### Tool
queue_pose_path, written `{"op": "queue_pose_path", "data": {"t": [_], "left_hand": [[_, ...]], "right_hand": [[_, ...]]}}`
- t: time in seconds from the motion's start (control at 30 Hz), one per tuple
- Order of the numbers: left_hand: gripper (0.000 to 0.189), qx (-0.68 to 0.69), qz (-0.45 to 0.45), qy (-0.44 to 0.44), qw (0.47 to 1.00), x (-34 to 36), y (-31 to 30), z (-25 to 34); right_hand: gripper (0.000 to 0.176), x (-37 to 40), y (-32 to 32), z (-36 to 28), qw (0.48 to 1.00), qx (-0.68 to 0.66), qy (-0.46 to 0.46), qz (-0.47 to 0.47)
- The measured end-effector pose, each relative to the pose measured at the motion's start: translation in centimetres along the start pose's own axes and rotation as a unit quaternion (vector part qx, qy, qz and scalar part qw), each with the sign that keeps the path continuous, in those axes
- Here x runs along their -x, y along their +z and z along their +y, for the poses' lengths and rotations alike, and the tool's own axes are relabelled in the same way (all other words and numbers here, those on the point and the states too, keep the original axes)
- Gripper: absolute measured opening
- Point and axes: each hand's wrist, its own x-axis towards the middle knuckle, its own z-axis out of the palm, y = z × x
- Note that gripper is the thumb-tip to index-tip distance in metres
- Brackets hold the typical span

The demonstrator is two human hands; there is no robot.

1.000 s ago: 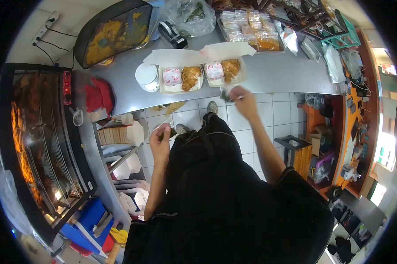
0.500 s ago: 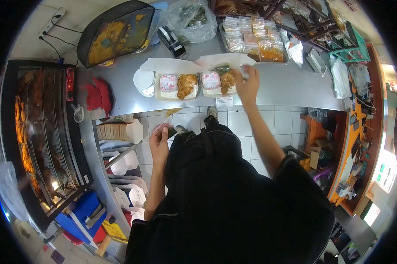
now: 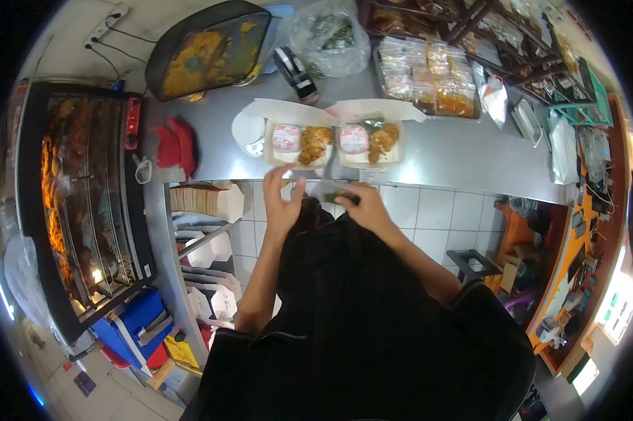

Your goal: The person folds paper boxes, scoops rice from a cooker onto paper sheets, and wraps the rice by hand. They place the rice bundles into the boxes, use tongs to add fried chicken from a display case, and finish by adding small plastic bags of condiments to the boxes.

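Note:
My left hand (image 3: 281, 210) is just in front of the counter edge, fingers apart, with nothing visible in it. Close by, my right hand (image 3: 370, 209) pinches a small clear packet with dark green contents (image 3: 334, 198); blur softens its outline. Beyond my hands two open cardboard boxes stand side by side. In the left box (image 3: 273, 156) are a wrapped white-and-red bundle (image 3: 286, 138) and a piece of fried chicken (image 3: 315, 143). The right box (image 3: 399, 154) contains another wrapped bundle (image 3: 353, 138), fried chicken (image 3: 382, 142) and a green packet (image 3: 373, 123).
A white round tub (image 3: 248, 132) stands left of the boxes, near red gloves (image 3: 176, 146). At the back are a dark tray (image 3: 163, 67), a plastic bag of greens (image 3: 327, 38) and a tray of sachets (image 3: 429, 74). A glass-fronted food warmer (image 3: 95, 203) is at left.
My right hand has drawn back from the right box toward my body, and the green packet from my left hand is now in it. A green packet lies in the right box.

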Motion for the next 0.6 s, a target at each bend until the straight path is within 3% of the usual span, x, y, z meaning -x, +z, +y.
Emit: {"op": "queue_pose_path", "data": {"t": [0.1,0.17,0.23,0.37,0.43,0.53,0.6], "left_hand": [[0.048,-0.201,0.043,0.061,0.977,-5.7,1.5,-5.4],[0.050,-0.268,0.027,0.081,0.959,-8.8,2.7,-7.8],[0.047,-0.285,0.000,0.089,0.954,-10.2,2.9,-9.0],[0.042,-0.245,-0.039,0.077,0.966,-10.8,3.0,-10.2],[0.040,-0.212,-0.026,0.090,0.973,-10.4,2.8,-11.0],[0.047,-0.184,-0.026,0.090,0.978,-10.8,2.2,-12.1],[0.055,-0.177,-0.024,0.073,0.981,-10.3,0.8,-11.0]], "right_hand": [[0.019,-1.0,-0.2,-0.4,0.997,0.014,0.078,0.018],[0.020,-2.3,0.6,-0.8,0.998,0.028,0.054,0.028],[0.020,-3.4,1.2,-2.5,0.996,0.039,0.075,0.035],[0.024,-8.6,3.7,-4.4,0.988,0.133,0.010,0.083],[0.025,-12.1,5.9,-3.5,0.975,0.194,0.000,0.110],[0.024,-17.1,9.5,0.6,0.975,0.162,-0.097,0.119],[0.021,-17.7,10.9,0.6,0.970,0.195,-0.032,0.140]]}}
